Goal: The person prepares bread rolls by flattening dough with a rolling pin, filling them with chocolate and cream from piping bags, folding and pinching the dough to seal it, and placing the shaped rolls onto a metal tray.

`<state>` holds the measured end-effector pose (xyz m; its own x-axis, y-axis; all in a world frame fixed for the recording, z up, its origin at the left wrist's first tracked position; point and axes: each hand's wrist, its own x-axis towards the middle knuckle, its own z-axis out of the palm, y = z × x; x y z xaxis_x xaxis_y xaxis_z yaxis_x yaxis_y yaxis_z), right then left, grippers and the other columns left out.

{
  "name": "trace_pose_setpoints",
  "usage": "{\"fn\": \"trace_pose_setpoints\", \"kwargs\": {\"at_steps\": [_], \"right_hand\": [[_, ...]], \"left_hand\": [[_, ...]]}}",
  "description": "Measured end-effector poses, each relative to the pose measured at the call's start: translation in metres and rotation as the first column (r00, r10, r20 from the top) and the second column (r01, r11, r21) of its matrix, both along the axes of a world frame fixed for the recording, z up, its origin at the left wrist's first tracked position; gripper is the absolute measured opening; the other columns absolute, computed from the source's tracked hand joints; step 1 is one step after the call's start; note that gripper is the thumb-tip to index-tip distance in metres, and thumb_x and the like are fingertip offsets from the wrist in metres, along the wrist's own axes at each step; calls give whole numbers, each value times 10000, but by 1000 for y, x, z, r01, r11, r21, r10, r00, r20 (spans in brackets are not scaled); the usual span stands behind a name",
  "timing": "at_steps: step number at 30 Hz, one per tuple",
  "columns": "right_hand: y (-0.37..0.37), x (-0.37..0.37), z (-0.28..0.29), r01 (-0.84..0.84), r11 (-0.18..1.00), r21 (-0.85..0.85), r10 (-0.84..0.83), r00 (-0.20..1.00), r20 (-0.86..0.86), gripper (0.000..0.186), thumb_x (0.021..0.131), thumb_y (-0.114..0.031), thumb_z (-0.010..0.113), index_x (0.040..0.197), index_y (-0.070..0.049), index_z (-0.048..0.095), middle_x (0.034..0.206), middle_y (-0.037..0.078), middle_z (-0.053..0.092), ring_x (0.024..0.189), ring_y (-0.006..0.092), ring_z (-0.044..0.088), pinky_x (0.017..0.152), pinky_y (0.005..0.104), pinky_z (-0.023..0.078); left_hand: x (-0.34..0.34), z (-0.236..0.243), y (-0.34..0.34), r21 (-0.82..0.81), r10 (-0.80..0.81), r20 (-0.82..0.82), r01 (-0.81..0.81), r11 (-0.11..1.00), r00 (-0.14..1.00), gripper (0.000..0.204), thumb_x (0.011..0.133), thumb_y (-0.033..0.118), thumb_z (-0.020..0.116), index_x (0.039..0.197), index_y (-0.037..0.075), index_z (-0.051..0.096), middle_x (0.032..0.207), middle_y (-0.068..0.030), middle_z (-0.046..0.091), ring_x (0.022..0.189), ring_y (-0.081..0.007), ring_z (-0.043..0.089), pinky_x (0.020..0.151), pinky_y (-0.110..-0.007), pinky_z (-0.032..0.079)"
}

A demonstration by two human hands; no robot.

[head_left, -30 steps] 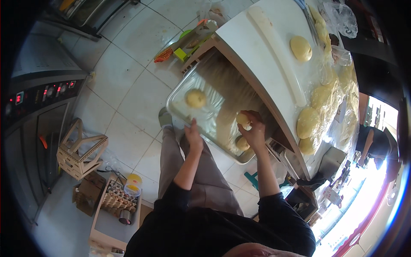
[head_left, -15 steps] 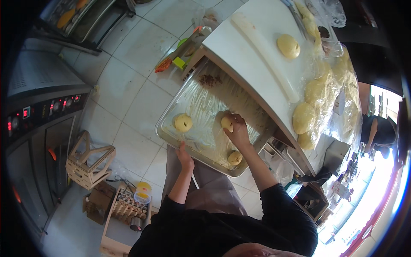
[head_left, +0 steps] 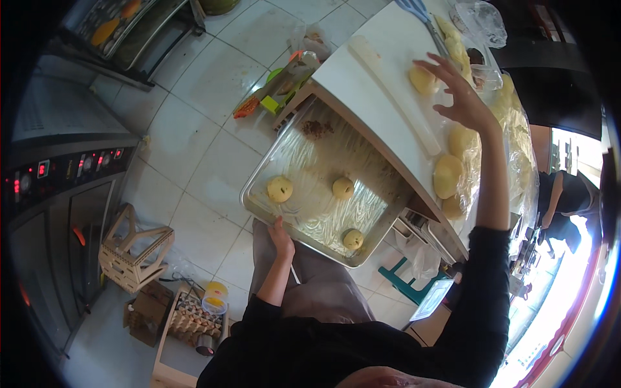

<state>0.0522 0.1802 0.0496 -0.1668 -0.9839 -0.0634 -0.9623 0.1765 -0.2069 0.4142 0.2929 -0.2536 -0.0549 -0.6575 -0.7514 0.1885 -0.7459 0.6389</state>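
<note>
A metal baking tray (head_left: 292,227) lined with shiny film juts out from under the white worktop. Three round dough balls lie in it: one at the left (head_left: 280,189), one in the middle (head_left: 343,188) and one near the front right corner (head_left: 353,239). My left hand (head_left: 282,239) grips the tray's near rim. Over the worktop, my right hand (head_left: 462,97) is spread open and holds nothing, its fingertips beside a lone dough ball (head_left: 422,80). A small brown crumbly patch (head_left: 317,129) shows at the tray's far end.
Several dough pieces (head_left: 448,176) sit under clear plastic on the worktop's right, past a long pale rolling pin (head_left: 394,94). A control-panel oven (head_left: 65,168) stands at left. On the floor are a beige folding stool (head_left: 136,249) and a box of eggs (head_left: 194,317).
My right hand has let go of the middle dough ball, leaving it in the tray, and has moved up and right over the worktop, opening. My left hand stays at the rim.
</note>
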Motion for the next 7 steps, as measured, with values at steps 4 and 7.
{"fn": "trace_pose_setpoints", "kwargs": {"at_steps": [4,7], "right_hand": [[-8,-18,-5,-15,988,155,-20,975,221,546,644,45,611,1137,-148,477,1172,11,465,1023,175,467,772,308,458],[-4,-34,-9,105,993,59,-120,868,481,417,689,35,604,1077,-93,517,1104,69,517,1029,162,485,726,295,499]], "left_hand": [[5,-2,1,-149,-141,41,146,978,989,448,778,191,518,1128,-47,368,1094,-123,450,998,-210,432,879,-319,315],[12,-54,23,50,143,-93,-139,989,985,469,772,202,535,1128,-52,366,1097,-124,450,1002,-208,429,887,-324,309]]}}
